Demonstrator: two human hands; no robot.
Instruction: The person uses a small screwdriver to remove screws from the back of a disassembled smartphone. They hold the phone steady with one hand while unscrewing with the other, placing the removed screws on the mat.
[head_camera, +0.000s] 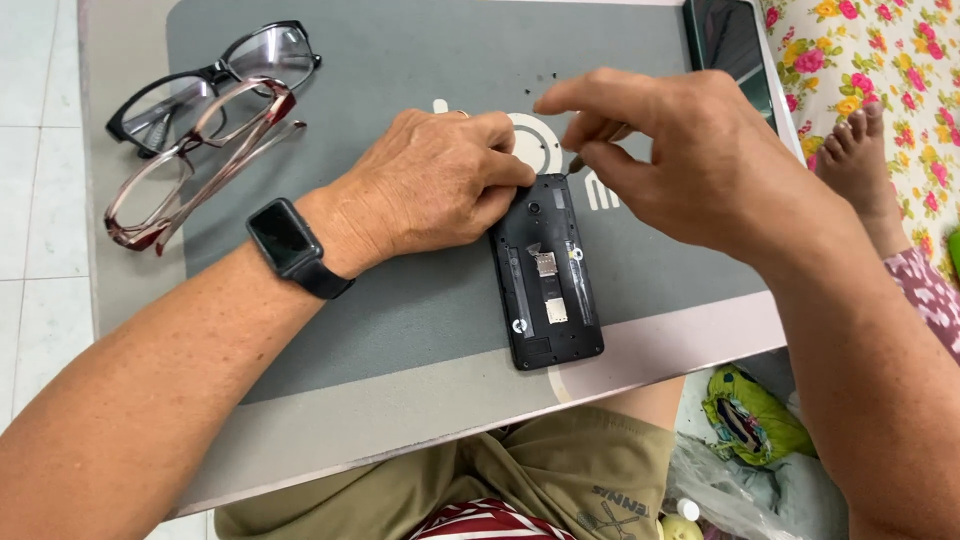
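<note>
Opened black phone (546, 272), back cover off, lies mid-bench (420, 400) on grey mat (400, 80). Left hand (430, 180) curls over its top corner, pinning it. Right hand (680, 150) pinches a thin tool (578, 160) at the phone's top edge. Two pairs of glasses (200, 120) upper left.

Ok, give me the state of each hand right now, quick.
Left hand: fingers closed, pressing on the top edge of the opened phone.
Right hand: fingertips pinched on a thin tool at the phone's top.

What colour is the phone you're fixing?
The opened phone is black, with small silvery metal parts inside; the head view shows it.
</note>
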